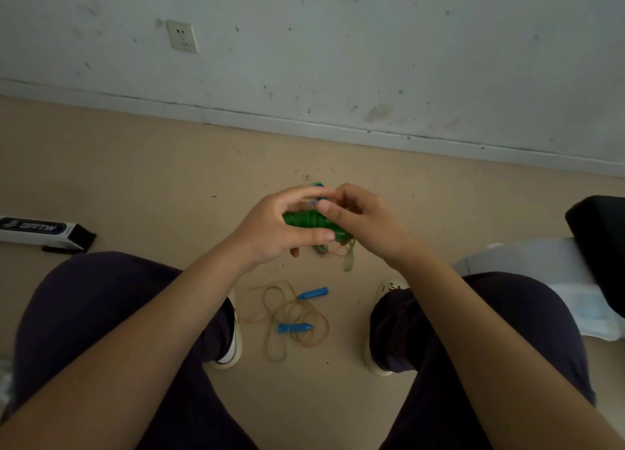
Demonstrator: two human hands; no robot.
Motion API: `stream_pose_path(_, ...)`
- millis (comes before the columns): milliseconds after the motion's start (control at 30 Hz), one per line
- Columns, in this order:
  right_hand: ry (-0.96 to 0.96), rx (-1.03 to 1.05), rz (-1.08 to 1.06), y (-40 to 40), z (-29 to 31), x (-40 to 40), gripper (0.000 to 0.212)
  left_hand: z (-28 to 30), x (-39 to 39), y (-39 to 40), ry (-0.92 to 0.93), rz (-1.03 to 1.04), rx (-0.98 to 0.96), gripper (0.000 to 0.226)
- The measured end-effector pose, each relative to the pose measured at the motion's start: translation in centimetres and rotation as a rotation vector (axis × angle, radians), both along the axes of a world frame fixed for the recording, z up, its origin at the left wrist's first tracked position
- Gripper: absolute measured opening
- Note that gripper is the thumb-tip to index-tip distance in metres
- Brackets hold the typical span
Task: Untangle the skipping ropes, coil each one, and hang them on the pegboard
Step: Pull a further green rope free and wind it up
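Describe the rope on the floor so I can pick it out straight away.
Look down between the person's two shoes, below both hands. There the loose orange rope sprawls in open loops on the tan floor, with two blue handles. Unlike the green bundle held above, it is uncoiled and untouched.

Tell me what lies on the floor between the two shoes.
In the head view, a loose orange skipping rope with two blue handles lies tangled on the bare floor between the left shoe and the right shoe.
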State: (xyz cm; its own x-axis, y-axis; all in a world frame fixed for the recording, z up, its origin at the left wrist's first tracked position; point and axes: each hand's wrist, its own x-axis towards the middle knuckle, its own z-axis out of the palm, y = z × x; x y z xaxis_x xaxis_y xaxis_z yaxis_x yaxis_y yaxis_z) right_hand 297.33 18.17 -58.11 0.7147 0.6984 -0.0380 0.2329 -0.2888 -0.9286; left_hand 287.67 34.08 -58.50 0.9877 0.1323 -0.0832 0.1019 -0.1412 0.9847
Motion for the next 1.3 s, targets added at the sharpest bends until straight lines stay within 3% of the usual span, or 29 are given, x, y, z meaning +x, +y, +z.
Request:
stream_pose_path(100, 0.247, 0.072, 0.049, -0.1, 0.4, -0.2, 0.045, 0.0, 0.2, 0.0, -0.042, 0.091, -0.043, 0.038)
stream_pose_path(233, 0.359, 0.07, 0.124, -0.1, 0.3, -0.6, 0.044, 0.3, 0.6, 0.5, -0.092, 0.324, -0.134, 0.028)
stream_pose_path(367, 0.139, -0.112, 0.15, 0.3, 0.1, -1.0, 0.013, 0.1, 0.5, 0.3, -0.077, 0.392, -0.122, 0.029)
stream_pose_path(500, 0.017, -0.184, 0.114, 0.7, 0.2, -1.5, 0.034, -0.3, 0.5, 0.4, -0.104, 0.401, -0.047, 0.028)
stream_pose_path(700, 0.036, -0.144, 0.122, 0.8, 0.0, -1.1, 0.033, -0.6, 0.6, 0.5, -0.174, 0.475, 0.073, 0.032)
stream_pose_path(900, -0.121, -0.126, 0.161, 0.7, 0.4, -1.1, 0.03, -1.8, 1.4, 1.6, -0.195, 0.516, 0.159, 0.037)
stream_pose_path(1033, -0.273, -0.12, 0.127, -0.1, 0.4, -0.3, 0.022, -1.6, 1.5, 1.5, -0.081, 0.364, 0.16, 0.04)
stream_pose_path(1200, -0.651, -0.052, 0.067, -0.8, 0.3, 0.2, 0.012, -0.8, 1.0, 1.5, 0.139, 0.115, 0.076, 0.031)
stream_pose_path(1300, -0.696, -0.001, 0.014, -0.9, 0.6, 0.4, 0.01, -0.5, 0.7, 1.0, 0.233, 0.013, -0.03, 0.032)
